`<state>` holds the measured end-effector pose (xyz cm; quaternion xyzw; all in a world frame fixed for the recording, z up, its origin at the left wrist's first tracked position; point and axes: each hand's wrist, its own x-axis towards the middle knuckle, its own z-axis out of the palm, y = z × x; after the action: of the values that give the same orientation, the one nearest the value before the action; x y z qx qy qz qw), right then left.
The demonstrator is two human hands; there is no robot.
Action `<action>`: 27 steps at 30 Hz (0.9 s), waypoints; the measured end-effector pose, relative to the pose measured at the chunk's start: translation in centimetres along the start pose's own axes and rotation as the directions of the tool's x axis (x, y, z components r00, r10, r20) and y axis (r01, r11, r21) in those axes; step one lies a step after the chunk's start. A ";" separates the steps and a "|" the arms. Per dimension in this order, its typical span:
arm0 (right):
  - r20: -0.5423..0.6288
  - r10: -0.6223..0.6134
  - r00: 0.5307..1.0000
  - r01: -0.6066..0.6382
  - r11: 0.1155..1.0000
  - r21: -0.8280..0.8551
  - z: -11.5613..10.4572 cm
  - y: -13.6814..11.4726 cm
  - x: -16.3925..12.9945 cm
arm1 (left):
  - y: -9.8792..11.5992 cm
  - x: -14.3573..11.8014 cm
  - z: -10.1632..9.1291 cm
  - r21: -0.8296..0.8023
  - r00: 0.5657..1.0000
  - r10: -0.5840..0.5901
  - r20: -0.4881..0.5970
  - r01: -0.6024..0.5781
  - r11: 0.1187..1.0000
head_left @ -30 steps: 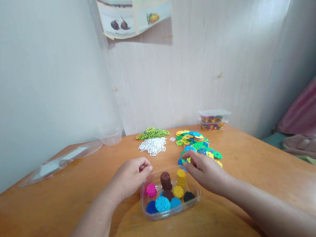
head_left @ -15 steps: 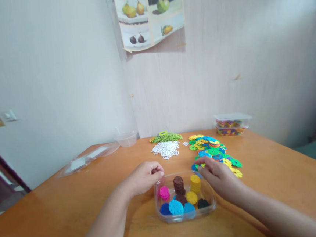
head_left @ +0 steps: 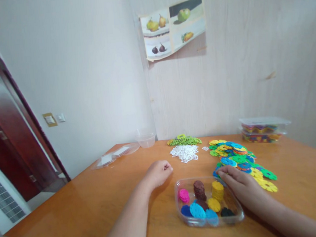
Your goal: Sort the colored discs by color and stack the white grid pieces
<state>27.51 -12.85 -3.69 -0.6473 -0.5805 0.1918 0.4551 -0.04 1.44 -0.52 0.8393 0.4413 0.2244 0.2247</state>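
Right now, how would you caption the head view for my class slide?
Left hand and right hand flank a clear tray of discs, a white pile beyond.

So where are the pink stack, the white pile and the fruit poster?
Pink stack (head_left: pixel 184 194): head view, top face.
White pile (head_left: pixel 184 153): head view, its middle.
Fruit poster (head_left: pixel 173 29): head view, near its centre.

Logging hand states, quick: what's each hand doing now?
Left hand: closed, nothing visible inside.
Right hand: beside clear plastic container; open or closed cannot be told.
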 end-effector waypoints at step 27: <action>-0.201 -0.158 0.967 0.157 0.987 -0.022 1.8 -1.4 -0.8 | -5.8 1.7 -0.3 0.077 0.947 -0.132 -0.292 0.161 0.984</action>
<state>25.10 -13.06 -3.76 -0.6166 -0.5812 0.0866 0.5239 -3.06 5.86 -3.29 0.7730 0.5411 0.3035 0.1324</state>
